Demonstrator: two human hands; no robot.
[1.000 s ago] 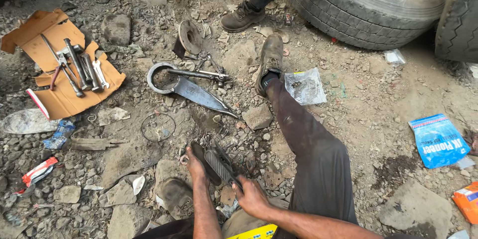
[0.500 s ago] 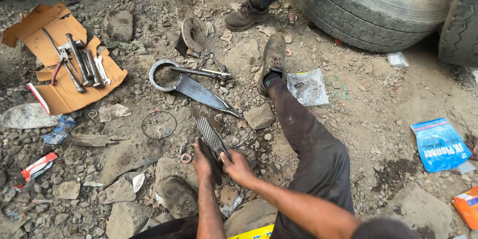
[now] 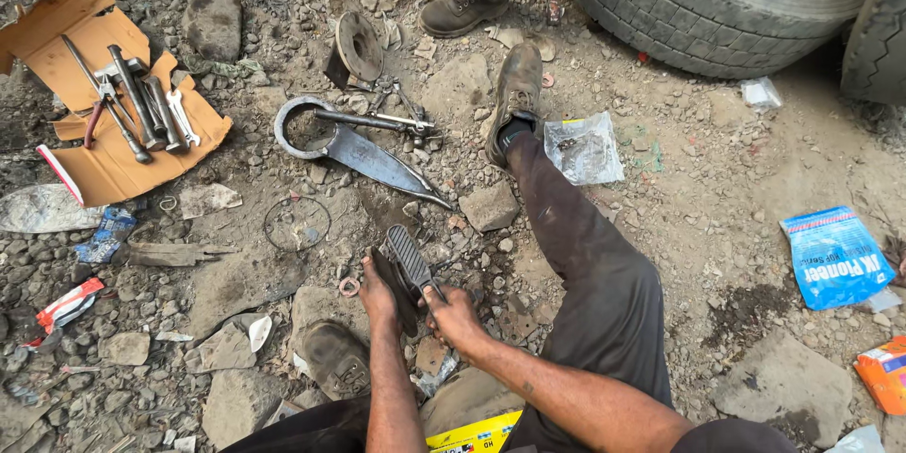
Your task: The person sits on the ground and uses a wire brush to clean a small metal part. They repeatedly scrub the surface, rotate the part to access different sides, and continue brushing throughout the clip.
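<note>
the person sits on stony, oil-dark ground with one leg stretched out ahead. both hands meet low in the middle of the view on a ribbed black pedal pad [image 3: 408,260], a flat grooved piece on a dark bracket, which stands tilted just above the ground between the knees. the left hand [image 3: 377,294] is wrapped around the lower left side of the bracket, fingers closed on it. the right hand [image 3: 455,313] grips from the right, fingers curled near the base of the pad; it seems to pinch a thin rod or tool there, though that part is too dark to tell for sure.

just left of the left hand a small metal washer [image 3: 348,286] lies on the dirt. further up and left sits a thin wire ring [image 3: 296,223]. beyond it rests a large forged steel arm with a ring end [image 3: 354,149], a long bolt lying across it. a sheet of torn cardboard [image 3: 203,137] at upper left carries wrenches and pliers. the person's outstretched boot [image 3: 516,85] rests beside a clear plastic bag [image 3: 583,146]. another person's boot [image 3: 462,5] stands near a big truck tyre [image 3: 717,0] at the top. a blue packet [image 3: 835,257] lies well apart on the right.
</note>
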